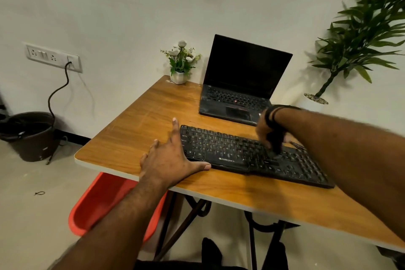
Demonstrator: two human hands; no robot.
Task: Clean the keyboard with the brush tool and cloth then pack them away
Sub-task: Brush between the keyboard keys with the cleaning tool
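A black keyboard [230, 151] lies across the wooden table [140, 129]. My left hand [168, 158] rests flat against the keyboard's left end, fingers straight, thumb along its front edge. My right hand [270, 129] hovers over the keyboard's middle-right keys and grips a dark brush tool [276, 142], its tip touching the keys. The hand and tool are blurred. No cloth is visible.
An open black laptop [243, 76] stands behind the keyboard, with a small white flower pot [179, 72] to its left. A tall potted plant [361, 35] stands right of the table. A red tub [105, 201] sits under the table, and a dark bin [30, 133] by the wall.
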